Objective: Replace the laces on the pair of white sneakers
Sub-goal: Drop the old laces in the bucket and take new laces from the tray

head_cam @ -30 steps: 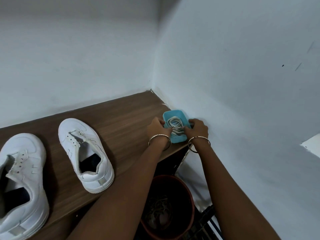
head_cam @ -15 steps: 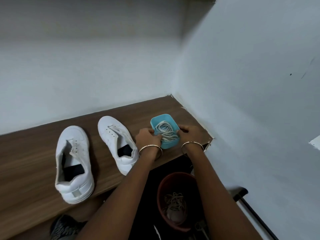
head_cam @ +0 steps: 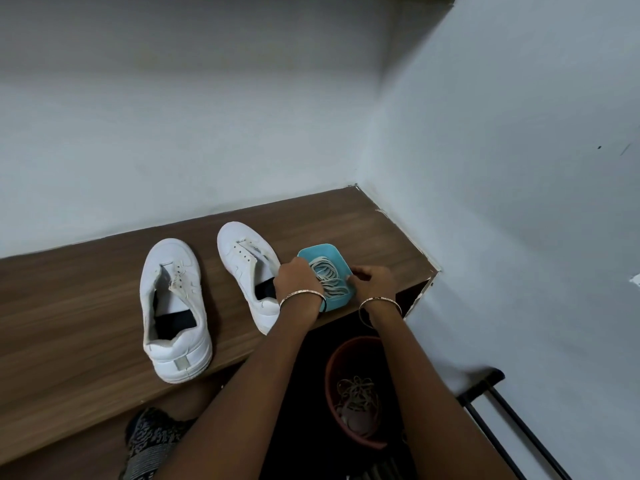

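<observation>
Two white sneakers without laces stand on the wooden table, the left sneaker (head_cam: 173,306) nearer me and the right sneaker (head_cam: 247,268) beside a small teal tray (head_cam: 320,252). White laces (head_cam: 327,275) lie coiled in the tray. My left hand (head_cam: 299,282) grips the tray's left side, fingers curled over the rim into the laces. My right hand (head_cam: 372,282) grips the tray's right rim. Both wrists wear bangles.
The table (head_cam: 86,306) ends at the right wall, the tray close to its front edge. Below the edge stands a red-brown bucket (head_cam: 332,368) with old laces (head_cam: 358,393) inside. Black metal legs (head_cam: 485,386) stand at the lower right. A patterned cloth (head_cam: 149,434) shows lower left.
The tray has slid left from the table's right corner to beside the right sneaker, both hands still on it. The view has panned so both sneakers sit nearer the centre.
</observation>
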